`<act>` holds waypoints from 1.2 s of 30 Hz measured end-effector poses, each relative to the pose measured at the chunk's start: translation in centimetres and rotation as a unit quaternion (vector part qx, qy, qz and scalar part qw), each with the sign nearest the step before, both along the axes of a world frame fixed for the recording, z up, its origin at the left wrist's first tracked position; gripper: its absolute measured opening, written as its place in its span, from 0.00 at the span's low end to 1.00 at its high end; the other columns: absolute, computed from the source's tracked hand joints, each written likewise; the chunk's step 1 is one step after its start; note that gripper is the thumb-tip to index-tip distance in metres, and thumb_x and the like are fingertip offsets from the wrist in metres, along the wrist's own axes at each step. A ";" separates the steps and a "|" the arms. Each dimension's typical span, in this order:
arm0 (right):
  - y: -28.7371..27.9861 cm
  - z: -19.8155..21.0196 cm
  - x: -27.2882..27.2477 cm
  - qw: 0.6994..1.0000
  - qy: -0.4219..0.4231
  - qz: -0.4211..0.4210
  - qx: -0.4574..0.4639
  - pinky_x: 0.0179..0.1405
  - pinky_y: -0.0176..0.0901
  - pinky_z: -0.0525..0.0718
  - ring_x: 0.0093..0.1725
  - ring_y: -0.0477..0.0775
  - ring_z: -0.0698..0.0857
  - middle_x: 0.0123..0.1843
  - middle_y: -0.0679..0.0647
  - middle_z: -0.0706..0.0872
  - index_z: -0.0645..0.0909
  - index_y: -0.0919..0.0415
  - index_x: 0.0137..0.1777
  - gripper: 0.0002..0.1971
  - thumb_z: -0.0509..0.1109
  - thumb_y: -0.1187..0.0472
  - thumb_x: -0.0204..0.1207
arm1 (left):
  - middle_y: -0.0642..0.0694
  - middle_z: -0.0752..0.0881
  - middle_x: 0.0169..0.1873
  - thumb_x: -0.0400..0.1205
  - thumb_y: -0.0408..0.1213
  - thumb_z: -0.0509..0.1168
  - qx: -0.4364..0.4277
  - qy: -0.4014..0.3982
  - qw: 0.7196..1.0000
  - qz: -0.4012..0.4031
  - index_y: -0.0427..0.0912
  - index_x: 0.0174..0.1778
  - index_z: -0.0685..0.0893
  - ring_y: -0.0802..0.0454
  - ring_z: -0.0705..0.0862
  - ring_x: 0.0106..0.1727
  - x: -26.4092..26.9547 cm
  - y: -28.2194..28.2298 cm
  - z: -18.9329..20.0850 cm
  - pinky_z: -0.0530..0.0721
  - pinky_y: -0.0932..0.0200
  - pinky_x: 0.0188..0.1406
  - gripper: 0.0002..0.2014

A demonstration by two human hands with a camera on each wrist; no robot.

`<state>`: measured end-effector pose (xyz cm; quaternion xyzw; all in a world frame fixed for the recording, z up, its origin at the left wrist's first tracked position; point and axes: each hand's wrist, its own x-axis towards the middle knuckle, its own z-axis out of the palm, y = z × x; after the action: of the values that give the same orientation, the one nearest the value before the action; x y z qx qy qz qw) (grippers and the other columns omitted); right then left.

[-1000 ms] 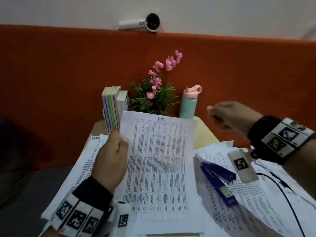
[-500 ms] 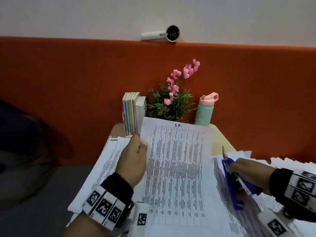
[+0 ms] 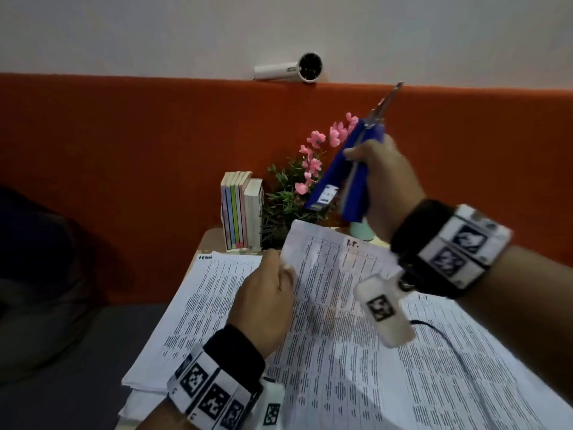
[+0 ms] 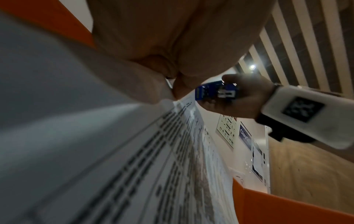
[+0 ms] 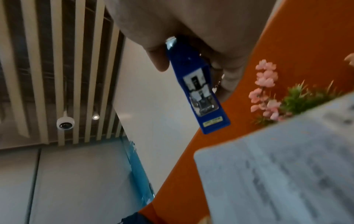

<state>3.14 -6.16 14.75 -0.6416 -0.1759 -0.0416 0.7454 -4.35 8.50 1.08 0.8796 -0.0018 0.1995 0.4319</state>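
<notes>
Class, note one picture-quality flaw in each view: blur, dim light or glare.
Head view: dim, and the wrist tag smeared by motion. Left wrist view: the held sheets soft up close, a ceiling lamp flaring. Right wrist view: the sheets blurred, the blue stapler sharper.

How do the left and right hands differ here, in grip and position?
The left hand pinches the printed sheets near their top left corner; the right hand grips a blue stapler. The left hand sits low over the paper stack on the table; the right hand is up above the sheets' top edge. Both wear marker-tagged wristbands.
</notes>
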 end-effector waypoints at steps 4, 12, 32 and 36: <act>3.2 -1.8 0.0 0.999 0.006 -0.034 -0.021 0.42 0.48 0.81 0.43 0.53 0.79 0.45 0.52 0.77 0.74 0.53 0.52 0.03 0.62 0.57 0.80 | 0.52 0.78 0.32 0.91 0.43 0.52 0.013 0.010 1.000 0.007 0.52 0.42 0.68 0.56 0.74 0.30 -0.1 -0.7 -0.1 0.71 0.55 0.29 0.11; 4.8 -2.9 -0.4 0.998 0.001 -0.067 0.009 0.41 0.55 0.79 0.40 0.58 0.76 0.41 0.57 0.71 0.70 0.52 0.38 0.15 0.61 0.41 0.74 | 0.50 0.77 0.32 0.91 0.43 0.51 0.015 -0.010 1.000 -0.006 0.48 0.45 0.69 0.51 0.77 0.34 -0.2 -1.2 0.0 0.65 0.54 0.33 0.09; 4.9 -4.1 0.0 0.989 -0.067 -0.127 -0.047 0.34 0.53 0.72 0.29 0.54 0.70 0.27 0.53 0.68 0.70 0.58 0.35 0.24 0.60 0.36 0.73 | 0.49 0.78 0.33 0.90 0.41 0.54 0.040 -0.014 0.999 0.013 0.48 0.50 0.70 0.49 0.77 0.33 0.2 -1.5 0.2 0.67 0.54 0.29 0.04; 4.9 -4.4 0.4 0.992 -0.044 -0.097 -0.069 0.38 0.54 0.75 0.33 0.55 0.74 0.33 0.56 0.72 0.75 0.72 0.42 0.33 0.60 0.36 0.73 | 0.50 0.76 0.30 0.90 0.42 0.54 0.035 -0.012 0.999 0.014 0.48 0.48 0.69 0.48 0.77 0.31 0.4 -1.5 -0.3 0.66 0.55 0.30 0.06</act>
<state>3.59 -1.27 10.38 -0.7028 -0.1479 -0.1298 0.6836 -3.92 6.95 0.76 0.8915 -0.0018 0.2160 0.3982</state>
